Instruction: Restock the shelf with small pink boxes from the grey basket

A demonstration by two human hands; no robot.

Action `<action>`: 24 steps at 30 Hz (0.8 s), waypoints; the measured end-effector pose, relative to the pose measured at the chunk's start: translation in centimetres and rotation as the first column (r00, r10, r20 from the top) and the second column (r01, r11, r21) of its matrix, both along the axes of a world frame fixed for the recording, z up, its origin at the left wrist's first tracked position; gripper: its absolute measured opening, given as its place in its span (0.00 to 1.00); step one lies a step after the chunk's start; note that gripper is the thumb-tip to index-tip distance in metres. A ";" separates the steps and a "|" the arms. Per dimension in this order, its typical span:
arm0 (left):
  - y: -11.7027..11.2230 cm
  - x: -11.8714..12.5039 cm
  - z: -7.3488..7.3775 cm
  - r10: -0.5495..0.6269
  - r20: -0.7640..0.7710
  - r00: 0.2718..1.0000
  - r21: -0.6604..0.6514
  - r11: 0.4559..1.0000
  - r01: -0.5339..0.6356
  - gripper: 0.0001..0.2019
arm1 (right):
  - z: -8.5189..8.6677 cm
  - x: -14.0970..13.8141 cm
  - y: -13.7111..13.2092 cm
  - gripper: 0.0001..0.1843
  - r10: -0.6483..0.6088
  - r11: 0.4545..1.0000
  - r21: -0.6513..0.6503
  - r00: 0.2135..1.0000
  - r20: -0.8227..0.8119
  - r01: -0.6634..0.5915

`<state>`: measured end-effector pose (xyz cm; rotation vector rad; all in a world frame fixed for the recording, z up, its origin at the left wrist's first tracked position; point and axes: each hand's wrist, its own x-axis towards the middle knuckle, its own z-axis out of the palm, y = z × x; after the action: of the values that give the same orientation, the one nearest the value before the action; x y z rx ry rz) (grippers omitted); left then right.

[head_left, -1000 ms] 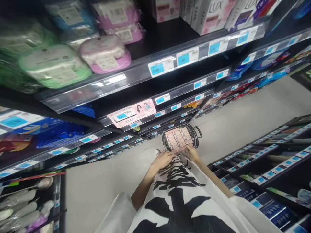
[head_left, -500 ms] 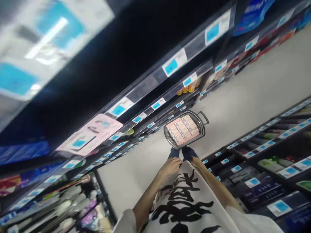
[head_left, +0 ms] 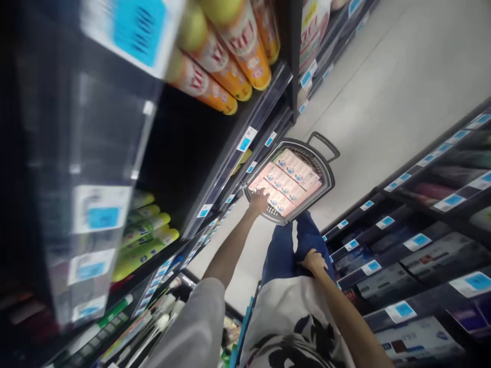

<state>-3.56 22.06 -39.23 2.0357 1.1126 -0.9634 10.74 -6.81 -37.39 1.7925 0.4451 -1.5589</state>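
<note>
A dark shopping basket (head_left: 330, 178) with a raised handle stands on the floor in front of my feet. Rows of pink boxed packs (head_left: 284, 185) fill it. My left hand (head_left: 260, 200) is at the near left side of the basket, over the packs' edge, with its fingers spread; I cannot tell whether it presses on them. On my thigh, over the blue trousers (head_left: 276, 254), rests my right hand (head_left: 314, 260), fingers apart and holding nothing.
On the left shelf stand orange spray cans (head_left: 245, 46) and yellow-green cans (head_left: 148, 245), close to my head. A price-tagged shelf edge (head_left: 245, 140) runs beside the basket. Another shelf of boxed goods (head_left: 418, 340) lines the right side of the aisle floor (head_left: 383, 102).
My body has bent lower, so the basket looks nearer. My left hand has moved from my lap forward to the basket. My right hand remains on my leg.
</note>
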 end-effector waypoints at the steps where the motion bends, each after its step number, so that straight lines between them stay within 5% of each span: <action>1: 1.5 0.9 -1.6 -0.010 0.016 1.000 0.027 1.000 0.010 0.27 | -0.7 -0.6 -0.1 0.63 0.021 1.000 -0.024 0.999 0.027 -0.020; 6: 6.6 5.1 -9.4 -0.093 0.104 0.990 0.161 0.984 0.076 0.33 | -2.8 -1.3 -0.1 0.56 -0.054 0.998 0.015 0.998 0.017 0.054; 11: 7.5 7.0 -14.9 -0.056 0.095 0.994 0.198 0.980 0.036 0.26 | -2.6 -1.0 0.9 0.52 -0.109 0.993 0.048 0.994 0.007 0.109; 14: 7.4 7.3 -15.9 -0.075 0.105 0.992 0.206 0.977 0.052 0.25 | -2.3 -1.4 1.4 0.50 -0.107 0.991 0.076 0.994 0.011 0.106; 19: 8.4 7.4 -15.1 -0.176 0.086 0.981 0.174 0.972 0.160 0.22 | -2.2 -2.1 1.8 0.49 -0.103 0.992 0.072 0.995 0.008 0.102; 24: 9.4 8.2 -14.3 -0.093 0.189 0.978 0.187 0.981 0.057 0.15 | -2.2 -2.6 2.0 0.47 -0.063 0.990 0.127 0.998 0.024 0.059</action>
<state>4.59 31.47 -53.55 2.2784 1.0554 -0.6980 8.18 -4.86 -39.62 1.9385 0.4895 -1.5754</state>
